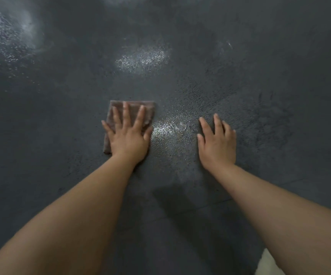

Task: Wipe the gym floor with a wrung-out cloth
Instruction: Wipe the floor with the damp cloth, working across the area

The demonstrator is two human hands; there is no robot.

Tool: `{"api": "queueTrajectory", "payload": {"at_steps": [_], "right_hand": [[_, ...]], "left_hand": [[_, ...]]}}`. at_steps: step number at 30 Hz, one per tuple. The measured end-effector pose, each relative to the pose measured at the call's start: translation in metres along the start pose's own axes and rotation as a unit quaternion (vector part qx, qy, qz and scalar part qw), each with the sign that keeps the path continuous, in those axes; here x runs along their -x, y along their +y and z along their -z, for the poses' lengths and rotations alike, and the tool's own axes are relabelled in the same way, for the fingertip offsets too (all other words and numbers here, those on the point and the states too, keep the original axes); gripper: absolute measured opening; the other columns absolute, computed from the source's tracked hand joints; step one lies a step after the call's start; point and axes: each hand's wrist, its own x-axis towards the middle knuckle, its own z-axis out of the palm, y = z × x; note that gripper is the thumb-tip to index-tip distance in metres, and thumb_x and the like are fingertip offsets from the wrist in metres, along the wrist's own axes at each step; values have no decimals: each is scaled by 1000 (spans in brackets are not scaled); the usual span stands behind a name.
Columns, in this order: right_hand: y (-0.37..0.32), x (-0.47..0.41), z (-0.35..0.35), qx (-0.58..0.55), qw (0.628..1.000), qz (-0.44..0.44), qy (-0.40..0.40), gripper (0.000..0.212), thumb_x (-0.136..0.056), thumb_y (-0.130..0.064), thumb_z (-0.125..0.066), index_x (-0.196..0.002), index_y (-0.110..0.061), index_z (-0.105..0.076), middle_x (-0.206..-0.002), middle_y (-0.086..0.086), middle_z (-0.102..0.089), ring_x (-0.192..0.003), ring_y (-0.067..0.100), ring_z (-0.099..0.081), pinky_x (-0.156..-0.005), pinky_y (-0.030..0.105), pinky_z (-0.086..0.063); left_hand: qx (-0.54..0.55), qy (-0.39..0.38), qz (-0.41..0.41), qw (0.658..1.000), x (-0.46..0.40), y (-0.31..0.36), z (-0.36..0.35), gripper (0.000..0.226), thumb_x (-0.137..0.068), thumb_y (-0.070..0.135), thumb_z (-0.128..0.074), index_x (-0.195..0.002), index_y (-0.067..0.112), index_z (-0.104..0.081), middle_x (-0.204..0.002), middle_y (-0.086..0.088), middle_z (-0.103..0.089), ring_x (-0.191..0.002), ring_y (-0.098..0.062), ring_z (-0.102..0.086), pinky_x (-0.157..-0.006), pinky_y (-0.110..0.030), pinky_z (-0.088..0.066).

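Observation:
A folded brownish cloth [148, 110] lies flat on the dark grey textured gym floor [61, 120], a little left of centre. My left hand [128, 133] presses down on the cloth with its fingers spread and straight, covering most of it. My right hand [217, 140] rests flat on the bare floor to the right, fingers straight, apart from the cloth. A wet shiny patch [168, 130] lies on the floor between the two hands.
More damp, glossy patches show farther away at the centre [142, 59] and at the upper left [7, 36]. A pale object's edge [266, 262] pokes in at the bottom right. A faint seam in the floor runs near the bottom.

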Motion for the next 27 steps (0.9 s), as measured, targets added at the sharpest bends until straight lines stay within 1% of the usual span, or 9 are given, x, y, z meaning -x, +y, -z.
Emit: {"api": "queueTrajectory", "payload": {"at_steps": [2,5,9,13,16,19,21,23,27], "right_hand": [[0,-1,-2,-10,1000,1,9,50,-100,-38,-30,-149,-31,-23,-158,8,-11,-142,31,-15,-115,49,-8],[-1,-1,-3,-26,1000,-7,8,49,-100,-38,-30,-149,-31,-24,-159,7,-11,-142,31,-14,-115,49,-7],[-2,-2,-2,-46,999,-13,8,48,-101,-37,-29,-148,-31,-25,-159,6,-11,-143,30,-13,-115,48,-6],[2,-1,-1,-85,996,-7,25,46,-100,-32,-34,-146,-26,-33,-157,7,-19,-142,29,-19,-115,47,-9],[2,8,-6,-147,986,-6,79,43,-99,-27,-37,-139,-14,-45,-150,14,-33,-137,34,-31,-114,48,-18],[-1,32,-11,-188,961,-5,202,37,-91,-20,-40,-120,-6,-59,-129,20,-53,-114,37,-50,-98,44,-37],[-9,61,-25,-187,955,5,229,31,-89,-21,-43,-115,-10,-56,-121,19,-57,-106,36,-52,-91,43,-42],[-25,92,-47,-139,974,10,178,39,-90,-34,-43,-123,-14,-49,-129,20,-55,-115,37,-48,-97,49,-39],[-51,110,-61,-54,996,-39,53,78,-80,-65,-36,-139,-15,-43,-146,21,-37,-134,43,-27,-110,57,-11]], "left_hand": [[34,-1,75,997,-9,5,3,66,-95,59,-19,-149,34,10,-156,-4,22,-142,-28,22,-112,-55,12],[53,4,88,995,-5,18,5,60,-99,50,-19,-150,32,7,-157,-2,20,-144,-25,20,-115,-49,10],[18,11,-54,998,33,42,-16,57,-98,50,-18,-149,38,3,-157,-2,17,-144,-27,17,-113,-47,15],[1,-17,-248,969,105,71,-49,60,-88,54,-29,-139,28,-45,-151,-11,-32,-141,-35,-22,-110,-52,-12],[13,-43,-316,948,127,73,-52,53,-87,47,-34,-130,25,-56,-141,-8,-49,-134,-31,-37,-105,-48,-22],[113,-13,-283,952,108,62,-26,47,-83,29,-37,-120,16,-63,-128,-5,-60,-118,-28,-57,-98,-36,-35],[154,13,-211,965,89,53,-2,50,-79,19,-35,-120,8,-61,-128,-11,-59,-117,-33,-55,-98,-40,-41],[127,21,-129,983,73,42,16,51,-83,10,-40,-133,7,-49,-143,-14,-43,-130,-33,-38,-107,-41,-31],[74,-24,-60,995,48,28,36,59,-86,5,-46,-142,15,-32,-153,-11,-19,-138,-30,-19,-110,-38,-19]]}}
